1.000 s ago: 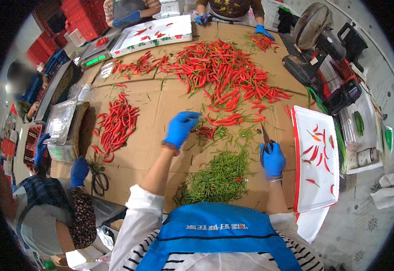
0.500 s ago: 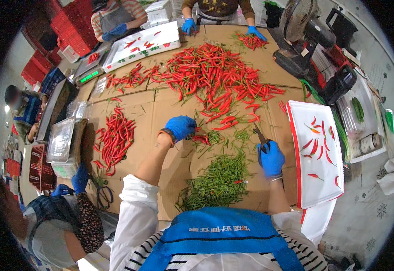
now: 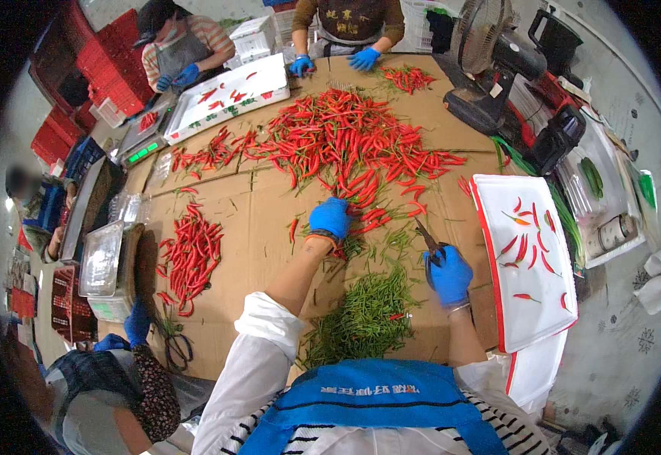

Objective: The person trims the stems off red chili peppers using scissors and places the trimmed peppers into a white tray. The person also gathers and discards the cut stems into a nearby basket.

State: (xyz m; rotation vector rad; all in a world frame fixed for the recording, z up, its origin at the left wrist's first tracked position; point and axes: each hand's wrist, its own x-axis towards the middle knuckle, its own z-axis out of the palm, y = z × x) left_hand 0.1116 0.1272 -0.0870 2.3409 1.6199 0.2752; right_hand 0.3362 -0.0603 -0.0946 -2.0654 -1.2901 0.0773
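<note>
My left hand [image 3: 329, 218], in a blue glove, is curled at the near edge of the big heap of red chili peppers [image 3: 346, 133]. Its fingertips point into the heap, and whatever they grip is hidden. In my right hand [image 3: 449, 274], also gloved in blue, is a pair of dark scissors [image 3: 427, 241], blades pointing up and left over the cardboard [image 3: 270, 197]. Green stems [image 3: 361, 315] lie piled between my forearms, with more scattered above. One loose red chili [image 3: 292, 230] rests left of my left hand. A smaller pile of red chilies [image 3: 192, 254] lies farther left.
A white tray with a red rim [image 3: 490, 258] holds several chilies at right. A black fan [image 3: 482, 61] stands at the far right. Far left are a white tray [image 3: 224, 98] and a scale [image 3: 145, 148]. Co-workers' gloved hands [image 3: 363, 59] work across the table and at left [image 3: 137, 322].
My left hand has moved right to the heap's near edge, uncovering a loose chili. The scissors stay in my right hand. Across the table, a co-worker's hand has left the small chili pile.
</note>
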